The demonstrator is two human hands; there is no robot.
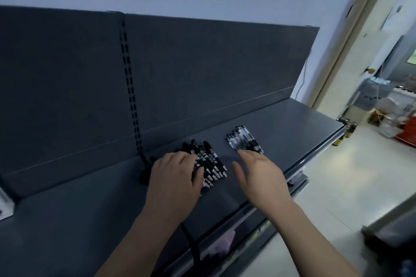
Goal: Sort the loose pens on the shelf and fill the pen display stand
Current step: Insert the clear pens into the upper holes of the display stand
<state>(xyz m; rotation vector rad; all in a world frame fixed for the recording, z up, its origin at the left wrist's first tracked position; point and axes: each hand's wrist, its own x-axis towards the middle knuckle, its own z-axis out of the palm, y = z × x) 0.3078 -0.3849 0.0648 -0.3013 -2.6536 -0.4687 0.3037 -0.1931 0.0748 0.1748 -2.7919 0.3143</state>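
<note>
— Resting where, that left hand (pixel 177 173)?
— On the left pile of pens (pixel 211 164), fingers bent over it; whether they pinch one, I cannot tell. The right hand (pixel 258 175) is spread flat, fingertips at the right pile (pixel 244 141).
— Around them?
— Dark grey shelf (pixel 90 209), back panel (pixel 202 69) behind, pale floor (pixel 349 164) and a doorway (pixel 382 51) rightward.
— The pens' lie?
— Flat, side by side, slanting far-left to near-right.

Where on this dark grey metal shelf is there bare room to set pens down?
Free: the dark grey metal shelf left of the left hand, and right of the clear-barrelled pen pile to the shelf's end. Crowded: between them, the black pen pile and right hand.
</note>
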